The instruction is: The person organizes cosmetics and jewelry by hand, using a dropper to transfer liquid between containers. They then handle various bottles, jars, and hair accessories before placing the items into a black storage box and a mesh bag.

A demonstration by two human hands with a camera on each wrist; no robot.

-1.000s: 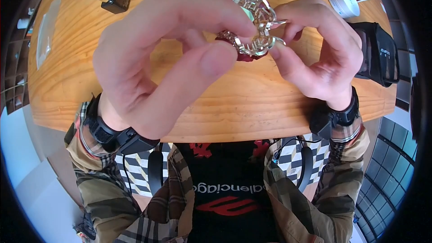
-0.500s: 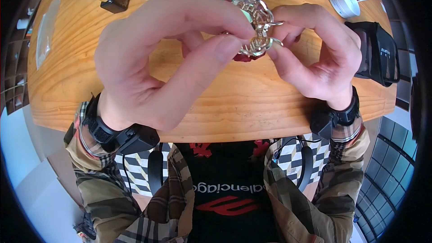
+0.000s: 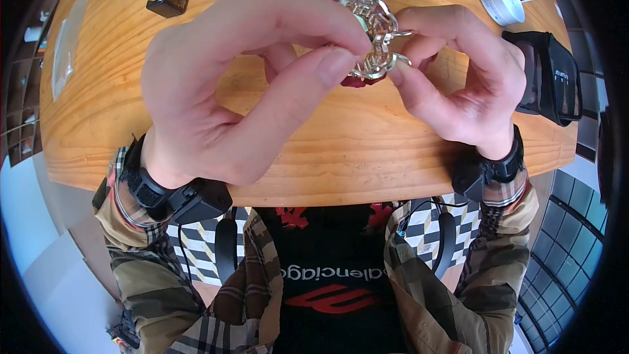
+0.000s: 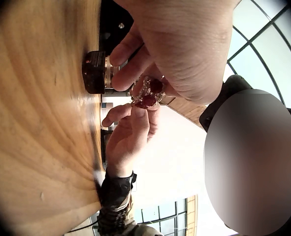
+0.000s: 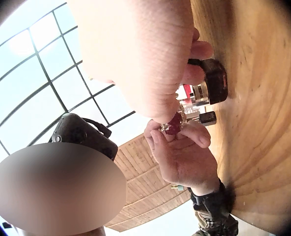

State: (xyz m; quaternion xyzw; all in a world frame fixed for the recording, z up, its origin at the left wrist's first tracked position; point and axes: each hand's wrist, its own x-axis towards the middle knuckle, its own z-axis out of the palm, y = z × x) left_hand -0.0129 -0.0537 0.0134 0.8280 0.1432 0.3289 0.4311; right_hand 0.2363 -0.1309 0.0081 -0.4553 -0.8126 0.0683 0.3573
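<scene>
Both hands hold a gold-coloured openwork metal hair claw clip (image 3: pixel 379 18) with dark red stones, up above the table in front of the person. The left hand (image 3: pixel 187 85) has its thumb and index finger bent toward each other at the clip's left side, overlapping it in the head view. On the other side the right hand (image 3: pixel 491 89) pinches two curved metal levers between thumb and index finger. A small pale green piece (image 3: pixel 362 22) shows beside the left index finger. In the left wrist view, red stones (image 4: pixel 146 101) face outward between the two hands.
On the wooden table (image 3: pixel 327 164), a dark brown bottle (image 3: pixel 168 1) with a light-coloured top stands at the far left, near a clear plastic wrapper (image 3: pixel 69 53). To the right are a white tub (image 3: pixel 501 0) and a black zipped pouch (image 3: pixel 557 79).
The left thumb has moved up and right toward the index finger, and red stones that showed at the clip's left are now largely covered. The right hand has barely moved.
</scene>
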